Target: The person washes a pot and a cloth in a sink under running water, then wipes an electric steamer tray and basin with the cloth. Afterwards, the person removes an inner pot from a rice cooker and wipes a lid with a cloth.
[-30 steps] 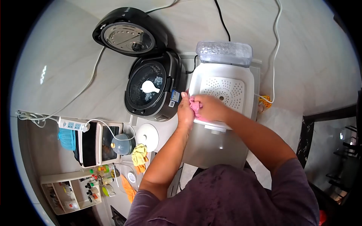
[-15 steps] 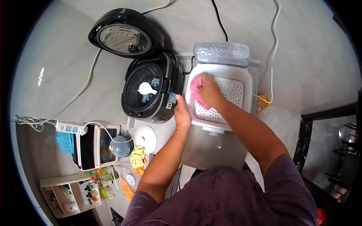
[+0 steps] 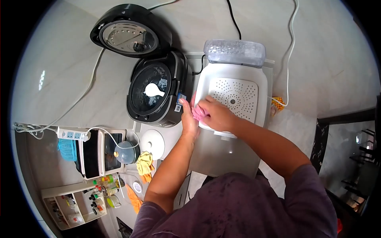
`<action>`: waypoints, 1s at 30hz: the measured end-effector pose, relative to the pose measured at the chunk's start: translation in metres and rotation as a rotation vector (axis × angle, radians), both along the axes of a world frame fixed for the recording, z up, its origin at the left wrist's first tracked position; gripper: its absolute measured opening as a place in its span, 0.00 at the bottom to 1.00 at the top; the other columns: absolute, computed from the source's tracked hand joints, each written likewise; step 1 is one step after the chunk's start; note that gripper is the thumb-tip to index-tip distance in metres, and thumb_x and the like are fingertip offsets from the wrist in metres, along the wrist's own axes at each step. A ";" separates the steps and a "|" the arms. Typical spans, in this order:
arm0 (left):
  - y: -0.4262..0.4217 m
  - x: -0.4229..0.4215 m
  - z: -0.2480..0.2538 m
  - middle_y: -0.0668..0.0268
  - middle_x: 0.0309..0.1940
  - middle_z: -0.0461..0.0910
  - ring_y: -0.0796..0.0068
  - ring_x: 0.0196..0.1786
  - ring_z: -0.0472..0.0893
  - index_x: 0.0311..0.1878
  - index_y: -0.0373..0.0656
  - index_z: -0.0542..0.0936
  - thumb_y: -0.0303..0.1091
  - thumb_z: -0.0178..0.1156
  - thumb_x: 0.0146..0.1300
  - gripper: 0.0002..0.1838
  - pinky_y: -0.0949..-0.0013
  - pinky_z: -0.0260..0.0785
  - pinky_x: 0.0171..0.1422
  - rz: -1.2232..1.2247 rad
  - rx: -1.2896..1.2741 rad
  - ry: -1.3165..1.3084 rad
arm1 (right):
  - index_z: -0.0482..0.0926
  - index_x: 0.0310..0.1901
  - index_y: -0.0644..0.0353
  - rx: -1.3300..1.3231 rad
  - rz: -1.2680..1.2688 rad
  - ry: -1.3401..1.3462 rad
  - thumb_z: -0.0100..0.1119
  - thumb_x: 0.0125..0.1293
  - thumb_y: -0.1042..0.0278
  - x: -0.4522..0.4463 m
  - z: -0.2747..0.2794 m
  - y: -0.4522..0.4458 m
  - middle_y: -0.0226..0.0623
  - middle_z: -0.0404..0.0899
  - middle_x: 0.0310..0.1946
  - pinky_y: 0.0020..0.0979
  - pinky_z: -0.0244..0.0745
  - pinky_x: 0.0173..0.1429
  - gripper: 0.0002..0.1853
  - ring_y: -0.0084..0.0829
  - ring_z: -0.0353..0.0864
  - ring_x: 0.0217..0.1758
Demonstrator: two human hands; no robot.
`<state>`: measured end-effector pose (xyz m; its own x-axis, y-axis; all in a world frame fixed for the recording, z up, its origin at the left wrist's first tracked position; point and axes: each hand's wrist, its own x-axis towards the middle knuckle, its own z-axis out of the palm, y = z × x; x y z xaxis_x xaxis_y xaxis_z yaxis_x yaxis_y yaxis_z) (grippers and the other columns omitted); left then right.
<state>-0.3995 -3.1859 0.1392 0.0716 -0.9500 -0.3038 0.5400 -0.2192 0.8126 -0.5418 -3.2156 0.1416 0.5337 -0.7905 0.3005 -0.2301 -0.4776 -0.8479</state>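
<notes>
My right hand (image 3: 214, 114) is closed on a bunched pink cloth (image 3: 198, 114), at the left front edge of a white rectangular container (image 3: 204, 81). A white perforated plate (image 3: 238, 95) lies inside this container. My left hand (image 3: 189, 121) is beside the container's left wall, its thumb raised and its fingers stretched along the side, partly hidden by the cloth. The cloth touches or nearly touches the left palm. Just left of that hand stands a black rice cooker (image 3: 178, 81) with its lid (image 3: 129, 33) up. A white rice paddle (image 3: 154, 90) lies in its pot.
A clear plastic lid or bin (image 3: 235, 53) stands behind the container. At left are a white round lid (image 3: 152, 144), yellow cloth (image 3: 145, 162), a water jug (image 3: 127, 152), an oven (image 3: 115, 150), a power strip (image 3: 71, 134) and a shelf (image 3: 73, 204) with bottles. Cords run along the wall.
My right hand has moved the pink cloth from the perforated plate to the container's left front edge, beside my left hand. The left hand stays by the container's side. The view shifted slightly.
</notes>
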 end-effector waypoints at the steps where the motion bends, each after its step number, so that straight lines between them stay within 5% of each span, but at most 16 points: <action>1: 0.002 0.000 0.001 0.60 0.72 0.70 0.62 0.74 0.69 0.77 0.41 0.65 0.77 0.27 0.70 0.51 0.59 0.57 0.80 0.004 0.026 -0.040 | 0.73 0.36 0.60 0.079 0.141 0.051 0.60 0.63 0.69 -0.014 0.008 0.001 0.44 0.83 0.40 0.39 0.73 0.47 0.06 0.43 0.83 0.41; 4: 0.000 -0.002 0.000 0.60 0.73 0.69 0.62 0.74 0.67 0.77 0.42 0.64 0.77 0.27 0.70 0.51 0.59 0.57 0.80 0.066 0.060 -0.035 | 0.76 0.38 0.59 0.350 0.571 0.398 0.61 0.57 0.76 -0.052 0.063 -0.024 0.40 0.76 0.38 0.35 0.74 0.50 0.07 0.38 0.80 0.43; 6: 0.002 0.003 -0.005 0.63 0.73 0.69 0.65 0.74 0.66 0.76 0.42 0.68 0.77 0.29 0.70 0.50 0.61 0.54 0.80 0.068 0.072 0.019 | 0.76 0.45 0.60 0.491 0.467 0.284 0.61 0.57 0.74 -0.050 0.050 -0.032 0.45 0.78 0.45 0.37 0.75 0.54 0.13 0.43 0.82 0.49; 8: -0.001 0.006 -0.007 0.62 0.74 0.69 0.64 0.74 0.67 0.76 0.42 0.67 0.78 0.30 0.69 0.51 0.60 0.56 0.79 0.040 0.071 0.099 | 0.76 0.49 0.60 0.162 0.034 0.096 0.62 0.56 0.73 -0.030 0.035 -0.023 0.47 0.79 0.47 0.38 0.76 0.56 0.17 0.47 0.81 0.52; 9: 0.003 -0.001 0.011 0.59 0.73 0.69 0.61 0.74 0.68 0.78 0.43 0.63 0.79 0.31 0.68 0.52 0.56 0.57 0.80 0.074 0.132 0.148 | 0.74 0.54 0.59 0.140 0.079 -0.141 0.62 0.57 0.73 -0.017 0.023 -0.017 0.48 0.78 0.47 0.41 0.76 0.56 0.21 0.53 0.80 0.52; 10: -0.001 0.008 -0.005 0.58 0.72 0.69 0.60 0.73 0.69 0.79 0.45 0.61 0.79 0.33 0.68 0.52 0.56 0.59 0.78 0.001 0.008 0.193 | 0.76 0.52 0.59 0.162 -0.029 -0.036 0.63 0.56 0.72 -0.004 0.021 0.000 0.46 0.78 0.47 0.40 0.76 0.56 0.20 0.48 0.81 0.50; 12: 0.006 0.010 0.006 0.58 0.72 0.69 0.61 0.73 0.69 0.80 0.45 0.59 0.78 0.35 0.69 0.50 0.58 0.59 0.78 -0.088 0.029 0.238 | 0.78 0.50 0.60 0.031 0.162 0.153 0.64 0.55 0.72 -0.010 0.015 0.005 0.45 0.79 0.44 0.38 0.76 0.55 0.19 0.41 0.82 0.47; 15: 0.000 -0.001 0.013 0.60 0.74 0.66 0.65 0.76 0.65 0.79 0.44 0.60 0.68 0.43 0.75 0.43 0.62 0.55 0.80 -0.067 0.015 -0.071 | 0.78 0.46 0.61 0.523 0.317 0.264 0.64 0.55 0.73 -0.041 0.040 -0.028 0.44 0.79 0.40 0.37 0.76 0.53 0.16 0.36 0.82 0.44; 18: -0.001 0.000 -0.008 0.61 0.76 0.64 0.68 0.77 0.63 0.79 0.43 0.62 0.57 0.43 0.80 0.35 0.65 0.53 0.80 0.011 -0.032 -0.222 | 0.77 0.40 0.62 0.165 -0.314 -0.158 0.62 0.60 0.71 -0.024 0.007 -0.060 0.48 0.79 0.33 0.46 0.76 0.49 0.08 0.54 0.80 0.44; 21: -0.001 0.002 -0.009 0.62 0.75 0.66 0.71 0.75 0.65 0.77 0.43 0.65 0.59 0.41 0.80 0.35 0.66 0.53 0.80 0.011 -0.021 -0.265 | 0.75 0.38 0.62 0.011 -0.662 -0.255 0.65 0.61 0.68 0.013 -0.020 -0.090 0.50 0.79 0.34 0.48 0.75 0.47 0.10 0.54 0.79 0.42; 24: -0.004 0.005 -0.011 0.62 0.72 0.71 0.71 0.72 0.68 0.76 0.45 0.67 0.62 0.38 0.80 0.36 0.68 0.56 0.78 0.033 0.059 -0.247 | 0.75 0.40 0.62 0.039 -0.575 -0.059 0.67 0.61 0.66 0.034 -0.024 -0.035 0.51 0.79 0.34 0.48 0.75 0.47 0.13 0.55 0.79 0.42; 26: -0.004 0.007 -0.012 0.62 0.71 0.71 0.72 0.73 0.67 0.77 0.45 0.67 0.63 0.35 0.80 0.36 0.71 0.55 0.77 0.034 0.144 -0.112 | 0.75 0.42 0.61 0.325 -0.103 0.137 0.67 0.62 0.63 0.010 0.007 -0.003 0.50 0.78 0.34 0.48 0.75 0.48 0.14 0.55 0.79 0.42; 27: -0.004 0.007 -0.011 0.61 0.71 0.71 0.71 0.72 0.68 0.77 0.44 0.67 0.63 0.35 0.80 0.37 0.70 0.55 0.77 0.046 0.126 -0.134 | 0.77 0.40 0.61 0.164 -0.065 0.153 0.67 0.60 0.66 0.002 0.011 0.003 0.47 0.82 0.32 0.44 0.78 0.46 0.11 0.48 0.83 0.41; 30: -0.003 0.000 -0.006 0.61 0.71 0.72 0.70 0.71 0.70 0.76 0.42 0.67 0.63 0.34 0.80 0.38 0.70 0.58 0.76 0.067 0.074 -0.215 | 0.79 0.37 0.61 0.403 -0.031 -0.002 0.64 0.58 0.71 -0.009 0.042 -0.035 0.43 0.85 0.31 0.39 0.80 0.44 0.07 0.39 0.86 0.38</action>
